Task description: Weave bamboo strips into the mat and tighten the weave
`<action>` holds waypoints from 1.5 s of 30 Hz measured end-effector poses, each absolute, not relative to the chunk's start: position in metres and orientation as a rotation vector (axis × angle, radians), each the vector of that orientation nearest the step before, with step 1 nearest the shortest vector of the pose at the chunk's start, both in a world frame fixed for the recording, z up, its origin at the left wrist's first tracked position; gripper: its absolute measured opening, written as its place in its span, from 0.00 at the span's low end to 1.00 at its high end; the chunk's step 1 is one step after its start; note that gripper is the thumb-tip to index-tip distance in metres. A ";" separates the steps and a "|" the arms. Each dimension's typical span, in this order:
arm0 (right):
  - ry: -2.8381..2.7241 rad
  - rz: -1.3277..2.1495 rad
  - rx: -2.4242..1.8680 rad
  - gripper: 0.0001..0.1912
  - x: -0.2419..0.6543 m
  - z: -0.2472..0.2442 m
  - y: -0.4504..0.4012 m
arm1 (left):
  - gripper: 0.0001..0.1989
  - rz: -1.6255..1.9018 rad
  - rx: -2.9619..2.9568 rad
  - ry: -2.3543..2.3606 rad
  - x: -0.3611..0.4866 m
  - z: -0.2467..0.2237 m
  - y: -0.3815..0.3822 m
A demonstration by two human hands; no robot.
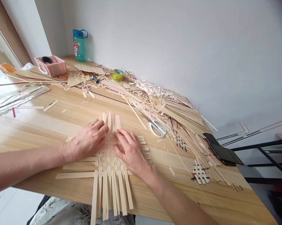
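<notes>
Beneath a cross-shaped mat of woven beige strips (108, 162) lay a pale wooden tabletop (68, 118). Left hand (88, 140) and right hand (131, 150) touched its upper weave, fingers half-curled, any pinch unclear; light, even pressure suited snug rows.

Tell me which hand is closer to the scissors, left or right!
Right. The right hand is on the woven strips, with the scissors out to its right. The left hand is on the strips' left side, farther away.

pale wall (166, 47) behind wooden table (152, 193); white tiled floor (4, 203) lower left; black metal bars (260, 180) right; bright light (0, 90) left
</notes>
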State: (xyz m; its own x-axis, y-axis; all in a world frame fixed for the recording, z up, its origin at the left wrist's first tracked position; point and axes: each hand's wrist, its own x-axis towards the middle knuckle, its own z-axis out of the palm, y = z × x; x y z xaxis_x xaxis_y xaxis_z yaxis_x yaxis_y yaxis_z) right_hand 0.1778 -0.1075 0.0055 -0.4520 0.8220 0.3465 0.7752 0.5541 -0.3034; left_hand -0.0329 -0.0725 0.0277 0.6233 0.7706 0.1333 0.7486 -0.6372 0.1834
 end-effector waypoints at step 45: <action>-2.223 0.143 -1.425 0.04 0.203 0.004 -0.077 | 0.31 0.604 2.638 0.884 -0.041 0.018 -0.058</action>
State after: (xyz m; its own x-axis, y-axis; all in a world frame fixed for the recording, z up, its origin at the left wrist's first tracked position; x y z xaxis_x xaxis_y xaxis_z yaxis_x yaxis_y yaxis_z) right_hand 0.2034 -0.0771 0.0036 -0.3332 0.8769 0.3464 0.8254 0.4489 -0.3423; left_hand -0.0408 -0.0578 0.0181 0.7233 0.6247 0.2943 0.5015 -0.7681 0.3981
